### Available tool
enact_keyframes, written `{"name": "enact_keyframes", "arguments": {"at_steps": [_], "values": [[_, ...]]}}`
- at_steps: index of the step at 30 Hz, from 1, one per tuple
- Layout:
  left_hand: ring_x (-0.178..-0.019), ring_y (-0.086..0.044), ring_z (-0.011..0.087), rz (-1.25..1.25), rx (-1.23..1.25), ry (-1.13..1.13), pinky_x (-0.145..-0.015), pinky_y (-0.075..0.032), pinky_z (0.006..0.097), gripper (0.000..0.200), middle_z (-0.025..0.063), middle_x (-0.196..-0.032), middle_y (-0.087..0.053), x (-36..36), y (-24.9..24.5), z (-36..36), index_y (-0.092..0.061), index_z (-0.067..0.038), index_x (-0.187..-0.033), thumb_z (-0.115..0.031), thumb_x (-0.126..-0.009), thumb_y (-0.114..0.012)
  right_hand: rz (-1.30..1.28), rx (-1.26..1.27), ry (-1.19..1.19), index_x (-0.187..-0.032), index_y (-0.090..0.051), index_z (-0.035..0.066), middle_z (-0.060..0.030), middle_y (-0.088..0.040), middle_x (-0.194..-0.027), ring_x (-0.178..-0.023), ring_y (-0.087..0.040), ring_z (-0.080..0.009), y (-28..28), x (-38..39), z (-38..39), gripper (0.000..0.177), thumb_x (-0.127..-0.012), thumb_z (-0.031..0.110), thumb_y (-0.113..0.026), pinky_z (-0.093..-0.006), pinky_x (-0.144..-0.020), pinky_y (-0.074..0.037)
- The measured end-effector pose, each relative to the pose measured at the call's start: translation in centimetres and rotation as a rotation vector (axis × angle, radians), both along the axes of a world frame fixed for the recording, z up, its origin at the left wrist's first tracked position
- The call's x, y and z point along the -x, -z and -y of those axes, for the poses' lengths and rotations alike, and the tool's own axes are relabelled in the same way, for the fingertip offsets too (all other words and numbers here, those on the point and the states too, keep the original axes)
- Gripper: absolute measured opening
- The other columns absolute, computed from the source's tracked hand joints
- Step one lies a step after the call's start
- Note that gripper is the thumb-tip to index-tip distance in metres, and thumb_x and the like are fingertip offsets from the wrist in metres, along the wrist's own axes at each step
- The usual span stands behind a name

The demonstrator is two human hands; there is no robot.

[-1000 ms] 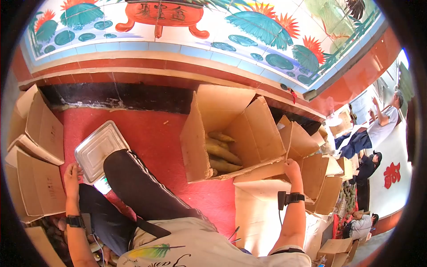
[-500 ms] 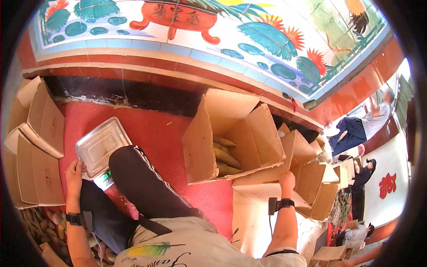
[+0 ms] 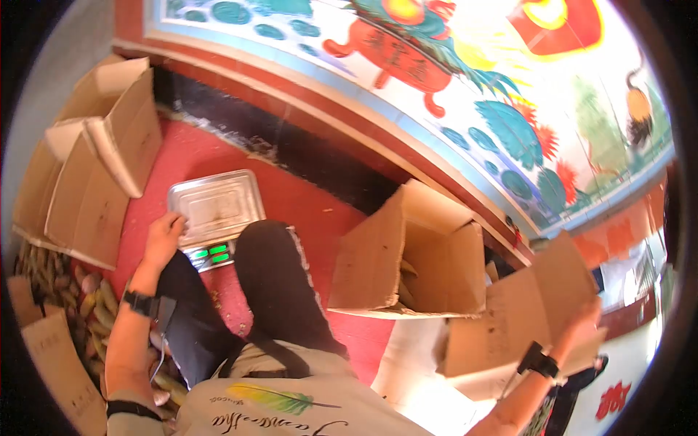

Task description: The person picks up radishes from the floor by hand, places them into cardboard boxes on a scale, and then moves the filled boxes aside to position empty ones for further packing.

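Note:
A digital scale with a bare metal pan and a lit green display sits on the red floor before my knees. My left hand is at the pan's left rim, fingers curled; nothing shows in them. On the right, my right hand is stretched out and closed on the edge of a cardboard box, which is tilted. Motion blur softens these fingers. Between the scale and that box stands another open cardboard box, with a few long yellowish-brown vegetables partly visible inside.
Open cardboard boxes stand at the left. Below them lies a heap of long vegetables beside a cardboard flap. A painted tile wall runs along the back. A person in dark clothing is partly visible at the right.
My view has turned right. My right hand has moved outward with the cardboard box, which now stands more apart from the box of vegetables. My left hand stays by the scale.

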State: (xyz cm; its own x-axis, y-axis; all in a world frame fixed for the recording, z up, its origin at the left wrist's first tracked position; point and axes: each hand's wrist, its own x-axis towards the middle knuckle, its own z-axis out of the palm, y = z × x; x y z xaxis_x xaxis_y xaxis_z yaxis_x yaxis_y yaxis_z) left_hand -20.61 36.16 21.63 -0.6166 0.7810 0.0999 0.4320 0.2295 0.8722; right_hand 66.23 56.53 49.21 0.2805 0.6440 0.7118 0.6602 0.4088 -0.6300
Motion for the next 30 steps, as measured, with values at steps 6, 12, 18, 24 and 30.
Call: {"name": "enact_keyframes", "arguments": {"at_steps": [6, 12, 18, 24, 30], "values": [[-0.074, -0.059, 0.0336, -0.166, 0.057, -0.030, -0.065, -0.046, 0.0396, 0.019, 0.0168, -0.078, -0.061, -0.4, -0.5, 0.5, -0.060, -0.005, -0.087, -0.021, -0.083, -0.051, 0.806, -0.459, 0.595, -0.115, -0.052, 0.002, -0.0160, -0.057, -0.111, -0.098, -0.056, -0.0263, -12.7, 14.8, 1.0, 0.036, -0.090, 0.026, -0.042, -0.0311, -0.083, -0.043], [-0.079, -0.060, 0.0323, -0.159, 0.021, -0.102, -0.070, -0.047, 0.0391, 0.022, 0.0152, -0.084, -0.062, -0.9, -1.3, 1.6, -0.059, -0.006, -0.092, -0.023, -0.080, -0.055, 1.150, -1.325, 0.662, -0.072, -0.056, 0.002, -0.0105, -0.054, -0.062, -0.058, -0.055, -0.0289, -18.6, 34.4, 6.8, 0.022, -0.082, 0.022, -0.060, -0.0381, -0.053, -0.046], [-0.113, -0.043, 0.0339, -0.484, -0.428, 0.087, -0.094, -0.036, 0.0411, 0.047, 0.0170, -0.122, -0.045, -6.8, -8.6, 0.9, -0.053, -0.010, -0.110, -0.024, -0.068, -0.068, 0.850, -1.390, 0.053, -0.090, -0.057, -0.004, -0.0126, -0.058, -0.086, -0.078, -0.055, -0.0229, -19.9, 45.2, 7.5, 0.018, -0.087, 0.014, -0.053, -0.0332, -0.071, -0.046], [-0.130, -0.014, 0.0367, -0.757, -0.413, 0.152, -0.102, -0.017, 0.0550, 0.063, 0.0168, -0.140, -0.019, -10.7, -12.8, -1.2, -0.047, -0.022, -0.122, -0.045, -0.067, -0.066, 0.257, -1.226, -0.370, -0.100, -0.058, -0.007, -0.0147, -0.059, -0.094, -0.085, -0.056, -0.0188, -15.9, 58.1, 5.4, 0.021, -0.088, 0.010, -0.050, -0.0297, -0.077, -0.045], [-0.129, -0.012, 0.0418, -0.572, 0.018, -0.100, -0.102, -0.020, 0.0509, 0.077, 0.0214, -0.141, -0.011, -5.6, -5.9, 0.5, -0.031, -0.018, -0.134, -0.039, -0.070, -0.067, 0.029, -0.567, -0.557, -0.106, -0.058, -0.002, -0.0107, -0.060, -0.105, -0.094, -0.055, -0.0184, -7.6, 69.0, 2.9, 0.033, -0.089, 0.025, -0.050, -0.0280, -0.082, -0.043]]}}
